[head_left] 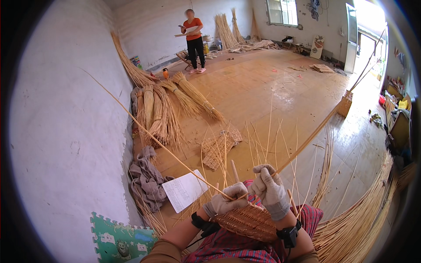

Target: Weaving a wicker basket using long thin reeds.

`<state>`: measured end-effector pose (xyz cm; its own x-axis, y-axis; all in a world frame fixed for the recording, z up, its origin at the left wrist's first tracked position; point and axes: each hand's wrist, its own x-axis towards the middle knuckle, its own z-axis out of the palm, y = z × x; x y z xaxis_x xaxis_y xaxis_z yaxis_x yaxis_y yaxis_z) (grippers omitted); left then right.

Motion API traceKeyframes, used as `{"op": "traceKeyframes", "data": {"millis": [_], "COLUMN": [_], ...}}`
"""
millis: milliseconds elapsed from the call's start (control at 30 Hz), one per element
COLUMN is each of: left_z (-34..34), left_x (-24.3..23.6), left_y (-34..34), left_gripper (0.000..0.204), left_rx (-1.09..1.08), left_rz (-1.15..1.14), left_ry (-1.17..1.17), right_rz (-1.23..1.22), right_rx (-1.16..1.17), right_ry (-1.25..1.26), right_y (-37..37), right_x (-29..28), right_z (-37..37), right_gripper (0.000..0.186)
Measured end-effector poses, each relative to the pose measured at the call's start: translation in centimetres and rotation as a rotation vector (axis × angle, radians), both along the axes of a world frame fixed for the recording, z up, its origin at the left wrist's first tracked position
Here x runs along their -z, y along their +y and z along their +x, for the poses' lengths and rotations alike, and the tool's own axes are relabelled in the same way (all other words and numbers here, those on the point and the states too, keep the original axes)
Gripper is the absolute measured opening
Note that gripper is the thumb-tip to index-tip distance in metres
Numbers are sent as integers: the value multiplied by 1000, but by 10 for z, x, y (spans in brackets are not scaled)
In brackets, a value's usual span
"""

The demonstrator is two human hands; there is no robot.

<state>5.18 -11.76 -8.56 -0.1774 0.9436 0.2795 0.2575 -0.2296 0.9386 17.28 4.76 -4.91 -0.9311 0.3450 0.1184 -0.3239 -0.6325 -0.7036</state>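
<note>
A partly woven wicker panel rests on my lap, with thin upright stakes rising from its far edge. My left hand, in a pale work glove, is closed around a long wicker rod at the panel's edge; the rod slants away to the upper left. Close beside it, my gloved right hand is raised above the panel. Its fingers are pinched on another long wicker rod, which runs to the upper right. Thicker sticks also stand up along the weave. Red striped cloth covers my lap.
Wicker bundles lie along the left wall, and loose rods spread at the right. A woven piece, a paper sheet and grey cloth are on the floor. A person stands at the back.
</note>
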Motion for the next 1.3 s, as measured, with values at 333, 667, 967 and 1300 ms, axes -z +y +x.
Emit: {"op": "traceKeyframes", "data": {"millis": [333,667,967,1300], "left_z": [2,2,2,2], "left_x": [0,-2,-4,-5], "left_y": [-1,-1,1,2], "left_gripper": [18,21,11,12], "left_rx": [2,-14,-37,-42], "left_rz": [5,19,-13,-10], "left_ry": [-30,-16,35,41], "right_rz": [-9,-2,9,7], "right_rx": [-9,2,0,-7], "right_ry": [15,-4,0,6], "right_y": [-1,-1,-1,-1], "right_x": [-2,-2,-2,-1], "right_z": [1,1,1,1], "right_gripper": [27,27,27,27]}}
